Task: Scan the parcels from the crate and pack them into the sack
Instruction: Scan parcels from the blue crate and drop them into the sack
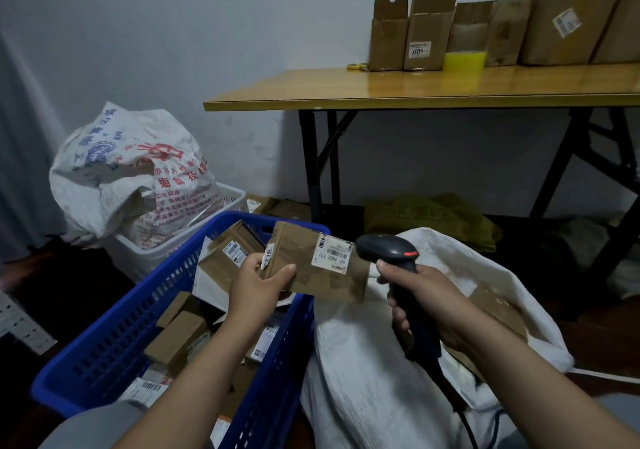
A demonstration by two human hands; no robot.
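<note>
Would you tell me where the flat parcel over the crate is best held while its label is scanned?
Pinch the parcel by its left end, coming from the left, as the left hand does, thumb on the upper face. It is thin and flat, so a pinch spans it, and the label lies near the right end, by the scanner in the right hand, left uncovered.

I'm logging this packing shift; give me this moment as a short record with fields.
left hand: holds a cardboard parcel over the blue crate, near its far corner
right hand: grips a black scanner, head beside the parcel's label
label: faces up
blue crate: more parcels inside
white sack: right of the crate, open, cardboard visible inside
stage: scanning, parcel not yet packed
</note>
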